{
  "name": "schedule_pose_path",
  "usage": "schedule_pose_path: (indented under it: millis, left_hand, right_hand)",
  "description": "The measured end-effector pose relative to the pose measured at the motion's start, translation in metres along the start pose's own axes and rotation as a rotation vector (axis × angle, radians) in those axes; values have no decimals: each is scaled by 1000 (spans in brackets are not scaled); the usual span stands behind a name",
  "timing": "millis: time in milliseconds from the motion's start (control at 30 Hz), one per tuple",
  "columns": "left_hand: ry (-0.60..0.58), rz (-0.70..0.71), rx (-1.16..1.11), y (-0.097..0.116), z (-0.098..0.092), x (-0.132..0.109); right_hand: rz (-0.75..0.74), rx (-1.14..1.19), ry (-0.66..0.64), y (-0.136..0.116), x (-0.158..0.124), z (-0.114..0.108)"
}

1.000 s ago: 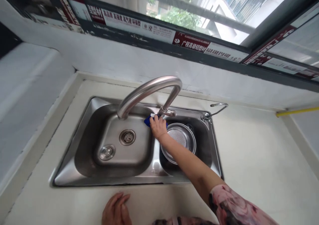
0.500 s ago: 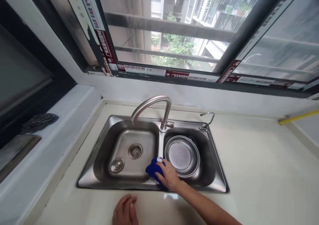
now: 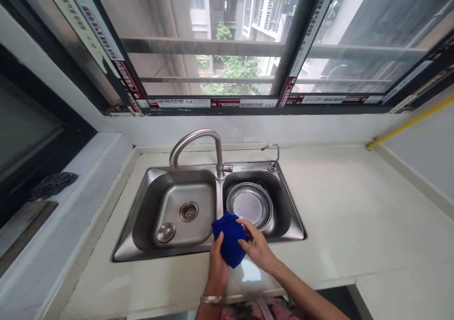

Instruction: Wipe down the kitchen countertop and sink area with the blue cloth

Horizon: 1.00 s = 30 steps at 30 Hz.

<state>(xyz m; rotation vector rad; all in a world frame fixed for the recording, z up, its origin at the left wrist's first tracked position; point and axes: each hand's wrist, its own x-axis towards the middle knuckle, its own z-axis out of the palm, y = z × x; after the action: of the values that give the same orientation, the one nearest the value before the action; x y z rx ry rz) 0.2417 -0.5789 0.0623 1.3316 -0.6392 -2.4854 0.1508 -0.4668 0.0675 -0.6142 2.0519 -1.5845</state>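
A bunched blue cloth (image 3: pixel 231 242) is held up between both hands, over the front edge of the steel double sink (image 3: pixel 142 254). My left hand (image 3: pixel 217 261) grips the cloth from its left side, thumb on top; the other fingers are hidden behind it. From the right, my right hand (image 3: pixel 258 246) pinches the cloth with thumb and fingers. Just beyond the cloth, a round steel strainer basin (image 3: pixel 250 206) sits in the right bowl. The left bowl holds a round drain plug (image 3: pixel 166 233) beside the drain (image 3: pixel 188 211).
A curved faucet (image 3: pixel 196 133) rises behind the divider, and a small thin spout (image 3: pixel 275 154) stands at the back right corner. Pale countertop (image 3: pixel 347 206) stretches to the right. A dark scourer (image 3: pixel 55 184) lies on the left ledge. A yellow pipe (image 3: pixel 407 126) runs along the right wall.
The cloth has come up off the sink divider toward me. My left hand has moved from the counter to take hold of it too. The view has turned to the right.
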Motion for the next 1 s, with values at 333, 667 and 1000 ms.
schedule_pose_path:
  millis: [333,667,1000]
  left_hand:
    - [-43,-10,146,-29,-1,8]
    - [-141,491,730,-26,24,3]
    - [-213,686,786,-28,3,-15]
  right_hand:
    - [74,45,180,23,-17,-35]
    - [209,355,-205,4,-24,-39]
    - [83,125,319,3,-7,-80]
